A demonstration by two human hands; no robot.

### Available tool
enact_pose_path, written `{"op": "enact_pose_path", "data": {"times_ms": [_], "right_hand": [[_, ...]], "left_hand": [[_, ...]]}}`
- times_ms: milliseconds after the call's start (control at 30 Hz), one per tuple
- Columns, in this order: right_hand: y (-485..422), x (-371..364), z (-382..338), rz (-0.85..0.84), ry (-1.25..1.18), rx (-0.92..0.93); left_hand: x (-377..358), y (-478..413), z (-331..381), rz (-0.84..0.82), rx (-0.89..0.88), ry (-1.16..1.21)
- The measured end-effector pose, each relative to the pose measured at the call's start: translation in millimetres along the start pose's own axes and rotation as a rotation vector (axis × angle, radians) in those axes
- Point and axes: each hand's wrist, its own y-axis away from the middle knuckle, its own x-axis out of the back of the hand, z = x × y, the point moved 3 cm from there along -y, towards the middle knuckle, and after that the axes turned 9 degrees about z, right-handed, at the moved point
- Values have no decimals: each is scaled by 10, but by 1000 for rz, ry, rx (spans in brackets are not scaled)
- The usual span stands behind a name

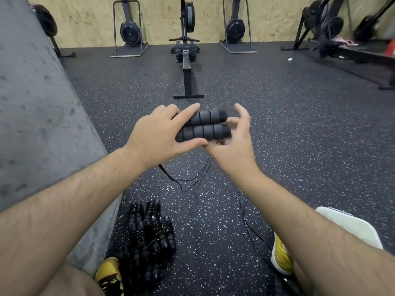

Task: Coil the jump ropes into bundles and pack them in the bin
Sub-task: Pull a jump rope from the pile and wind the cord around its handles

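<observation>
My left hand (158,133) grips two black foam jump-rope handles (205,126) side by side, thumb below and fingers over the top. My right hand (233,144) is at the handles' right ends, its blurred fingers curled around the thin black cord there. That cord (192,178) hangs down from the handles and loops over the floor toward my feet. A pile of several coiled black jump ropes (149,233) lies on the floor by my left foot. A white bin (350,225) shows its rim at the right, partly behind my right forearm.
A grey concrete wall (38,116) runs along the left. A rowing machine (188,67) stands straight ahead, with more machines (130,30) against the plywood back wall and a rack (363,52) at the far right. The floor is speckled black rubber (299,129). My yellow shoes (282,259) are at the bottom.
</observation>
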Motion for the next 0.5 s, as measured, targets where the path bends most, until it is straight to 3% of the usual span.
{"op": "enact_pose_path", "data": {"times_ms": [67,133,267,500], "right_hand": [[31,-100,79,-48,-35,-138],[142,-290,122,-217,107,-155],[460,-875,55,-553,148,-128],[360,-978,-23,-609,208,-32]], "left_hand": [[30,-4,-24,16,42,11],[46,-2,-9,10,57,24],[85,-3,107,11,52,77],[195,46,-65,-12,47,89]]}}
